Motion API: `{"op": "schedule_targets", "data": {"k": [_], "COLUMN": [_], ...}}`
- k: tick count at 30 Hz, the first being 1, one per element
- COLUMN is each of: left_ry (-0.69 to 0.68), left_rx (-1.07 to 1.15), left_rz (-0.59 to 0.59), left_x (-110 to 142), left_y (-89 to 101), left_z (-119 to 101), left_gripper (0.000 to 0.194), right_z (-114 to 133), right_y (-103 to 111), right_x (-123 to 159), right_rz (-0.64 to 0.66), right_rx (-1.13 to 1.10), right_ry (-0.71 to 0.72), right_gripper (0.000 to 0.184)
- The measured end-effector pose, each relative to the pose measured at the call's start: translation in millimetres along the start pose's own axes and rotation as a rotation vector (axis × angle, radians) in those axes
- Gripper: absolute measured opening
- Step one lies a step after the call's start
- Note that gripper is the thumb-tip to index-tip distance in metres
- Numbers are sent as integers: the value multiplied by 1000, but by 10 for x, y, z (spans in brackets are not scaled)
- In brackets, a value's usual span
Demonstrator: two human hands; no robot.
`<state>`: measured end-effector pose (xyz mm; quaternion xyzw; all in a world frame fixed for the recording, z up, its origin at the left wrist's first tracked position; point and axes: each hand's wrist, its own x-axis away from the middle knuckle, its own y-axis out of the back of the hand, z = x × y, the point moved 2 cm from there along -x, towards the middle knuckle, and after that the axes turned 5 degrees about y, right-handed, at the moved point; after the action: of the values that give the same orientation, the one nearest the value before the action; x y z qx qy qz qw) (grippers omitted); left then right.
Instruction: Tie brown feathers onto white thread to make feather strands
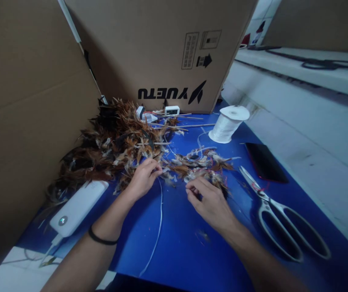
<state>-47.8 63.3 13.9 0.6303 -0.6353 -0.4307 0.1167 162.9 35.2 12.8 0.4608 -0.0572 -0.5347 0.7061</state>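
My left hand (145,178) is closed in a pinch in front of the feather pile (125,142). From its fingertips a thin white cord (161,219) trails down to the front edge of the blue table. My right hand (208,198) is curled closed, thumb against fingers, beside a loose bunch of brown and white feathers (219,178). Whatever its fingertips hold is hidden. To its right lie large metal-handled scissors (266,198), with red thread on the blades. Behind stands a spool of white ribbon (227,123).
A large cardboard box (161,48) walls off the back, another cardboard panel (33,101) the left. A white power bank (79,209) with a cable lies front left, a dark phone (265,162) at right. Thin sticks (189,125) and a small white display (172,110) lie behind.
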Motion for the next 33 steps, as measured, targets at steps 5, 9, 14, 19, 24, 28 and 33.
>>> {"op": "schedule_targets", "data": {"k": [5,9,14,19,24,28,33], "left_ry": [96,296,418,434,457,484,566], "left_rx": [121,286,577,751,809,826,646], "left_rz": [-38,-126,-227,-367,-596,-801,-1008], "left_x": [-11,-4,-13,-32,-43,-48,-12], "left_y": [36,25,1,50,128,213,318], "left_z": [34,153,247,254,336,428,629], "left_gripper": [8,10,13,16,16,14,13], "right_z": [21,98,191,146,-7,-175,-233], "right_y": [-67,-155,-292,-474,-392,-111,46], "right_x": [-35,-98,-313,-552,-632,-690,-795], "right_rz": [-71,56,253,353,336,253,184], "right_rx": [34,148,303,405,426,506,664], "right_ry": [99,119,43,-20,-68,-147,-139], "right_gripper": [15,24,38,19,17,19,19]}}
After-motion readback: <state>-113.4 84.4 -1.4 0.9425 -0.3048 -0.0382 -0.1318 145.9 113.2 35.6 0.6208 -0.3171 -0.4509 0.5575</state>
